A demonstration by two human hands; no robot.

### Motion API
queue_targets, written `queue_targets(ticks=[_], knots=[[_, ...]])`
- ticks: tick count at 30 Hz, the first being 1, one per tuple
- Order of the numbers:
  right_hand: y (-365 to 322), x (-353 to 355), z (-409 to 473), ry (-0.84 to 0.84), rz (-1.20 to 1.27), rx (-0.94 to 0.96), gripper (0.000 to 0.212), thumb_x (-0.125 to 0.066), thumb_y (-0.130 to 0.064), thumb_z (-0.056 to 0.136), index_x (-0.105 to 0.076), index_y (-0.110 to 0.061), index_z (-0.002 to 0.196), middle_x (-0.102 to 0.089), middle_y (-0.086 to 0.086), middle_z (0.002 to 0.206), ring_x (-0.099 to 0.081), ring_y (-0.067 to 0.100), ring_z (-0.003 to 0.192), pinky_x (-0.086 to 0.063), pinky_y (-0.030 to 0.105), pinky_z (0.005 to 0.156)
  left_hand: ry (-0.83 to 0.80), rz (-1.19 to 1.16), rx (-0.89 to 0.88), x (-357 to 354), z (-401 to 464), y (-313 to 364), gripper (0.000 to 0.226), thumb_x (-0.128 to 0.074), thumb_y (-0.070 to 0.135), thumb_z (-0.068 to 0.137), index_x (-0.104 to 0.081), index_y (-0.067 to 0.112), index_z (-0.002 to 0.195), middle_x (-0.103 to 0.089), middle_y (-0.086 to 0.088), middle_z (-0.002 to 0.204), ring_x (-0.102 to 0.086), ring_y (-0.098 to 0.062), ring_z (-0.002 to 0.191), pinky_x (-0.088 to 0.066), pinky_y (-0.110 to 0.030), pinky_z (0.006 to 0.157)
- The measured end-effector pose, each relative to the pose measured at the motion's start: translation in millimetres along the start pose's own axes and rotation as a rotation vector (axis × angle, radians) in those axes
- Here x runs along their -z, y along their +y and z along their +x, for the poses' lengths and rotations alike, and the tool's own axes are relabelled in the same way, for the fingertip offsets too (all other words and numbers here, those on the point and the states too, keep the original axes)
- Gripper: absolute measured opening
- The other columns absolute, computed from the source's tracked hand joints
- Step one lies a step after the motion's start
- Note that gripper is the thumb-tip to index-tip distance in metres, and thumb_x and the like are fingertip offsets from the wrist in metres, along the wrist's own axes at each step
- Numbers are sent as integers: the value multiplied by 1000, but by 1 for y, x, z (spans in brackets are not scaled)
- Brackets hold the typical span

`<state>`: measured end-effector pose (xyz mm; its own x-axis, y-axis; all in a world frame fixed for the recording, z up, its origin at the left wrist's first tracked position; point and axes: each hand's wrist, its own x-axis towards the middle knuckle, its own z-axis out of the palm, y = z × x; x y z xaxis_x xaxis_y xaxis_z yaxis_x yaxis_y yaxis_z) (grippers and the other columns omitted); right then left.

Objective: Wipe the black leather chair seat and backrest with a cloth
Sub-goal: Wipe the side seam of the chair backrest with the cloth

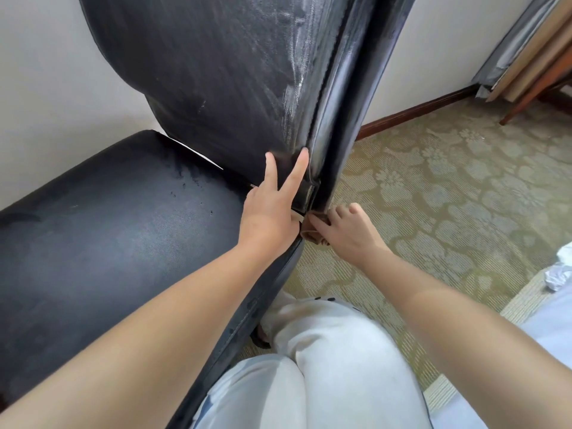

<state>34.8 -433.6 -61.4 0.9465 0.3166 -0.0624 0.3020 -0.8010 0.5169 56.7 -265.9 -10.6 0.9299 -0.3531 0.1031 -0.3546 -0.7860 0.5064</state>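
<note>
Carpeted corner: upright backrest (pixel 216 88), right hand (pixel 346 230) gripping cloth (pixel 314 235).

A furnished room, likely a hotel or home: patterned green carpet (pixel 448 187), wooden skirting board (pixel 414 114) (dark brown), plain pale walls (pixel 46 72).

Bare forearms with no sleeves, light grey-white trousers (pixel 325 366), and a dark sandal (pixel 260 339).
</note>
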Motion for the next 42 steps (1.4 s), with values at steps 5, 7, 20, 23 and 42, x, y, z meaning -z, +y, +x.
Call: queue_targets(ticks=[5,7,20,23,42], knots=[[-2,7,13,154,-50,-90,68,-78,-24,59,-61,-17,124,-65,4,80,-59,22,67,-42,31,60,6,39,-28,4,-4,-5,97,-45,-4,83,5,48,148,-4,-15,160,-44,-26,86,-41,-34,84],[-4,10,21,129,-66,-129,61,-73,-25,67,-60,-18,126,-65,-1,82,-60,20,69,-43,30,63,5,19,-28,2,-5,-6,99,-43,-5,81,5,51,147,-3,-14,160,-50,-31,95,-42,-33,81],[-28,-10,22,-76,158,-244,53,-36,-17,99,-18,-17,149,-51,12,125,-50,31,107,-35,35,73,16,18,-116,1,-7,-16,101,-42,-8,80,10,56,137,-3,-16,160,-50,-36,117,-47,-43,90],[-31,-6,25,-109,144,-238,51,-36,-16,99,-21,-16,147,-54,10,122,-52,29,104,-34,34,72,16,105,-165,11,-5,-20,105,-43,-10,79,13,51,143,-10,-21,158,-51,-33,101,-41,-34,81],[-23,15,29,-118,172,-216,39,-33,-13,100,-35,-6,138,-57,11,123,-52,33,111,-39,36,81,-64,258,-169,16,-13,-23,99,-44,-5,83,15,49,142,-10,-15,159,-40,-21,99,-34,-41,104]])
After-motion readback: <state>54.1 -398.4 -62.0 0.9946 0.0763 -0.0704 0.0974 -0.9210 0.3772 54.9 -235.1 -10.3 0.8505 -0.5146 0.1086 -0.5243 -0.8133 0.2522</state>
